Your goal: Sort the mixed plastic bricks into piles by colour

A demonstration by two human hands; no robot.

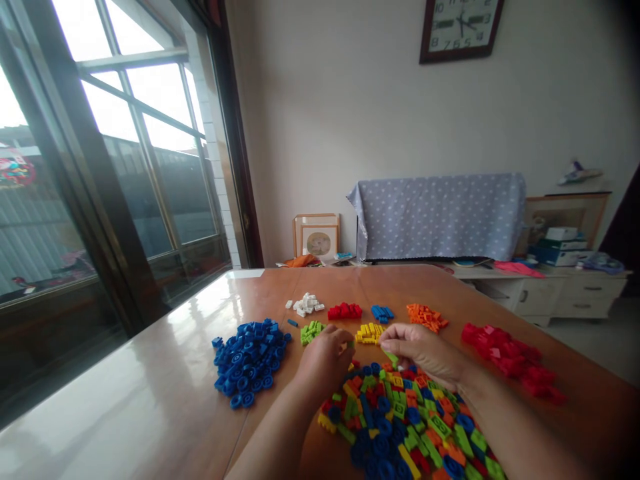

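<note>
My right hand (420, 348) pinches a light green toy brick (390, 358) above the far edge of a mixed heap of toy bricks (415, 420). To its left, my left hand (327, 357) is closed, thumb and fingertips together; what lies between them is too small and hidden to make out. Just beyond the left hand sits a small pile of light green bricks (311, 332), partly covered by it. A yellow brick pile (369, 333) lies between the hands, near the right fingertips.
On the brown table (165, 373) stand a big blue pile (250, 360), a white pile (308, 304), a red row (345, 311), a small blue group (383, 313), an orange pile (427, 317) and a long red pile (513, 360). A lone blue piece (293, 323) lies near the white pile.
</note>
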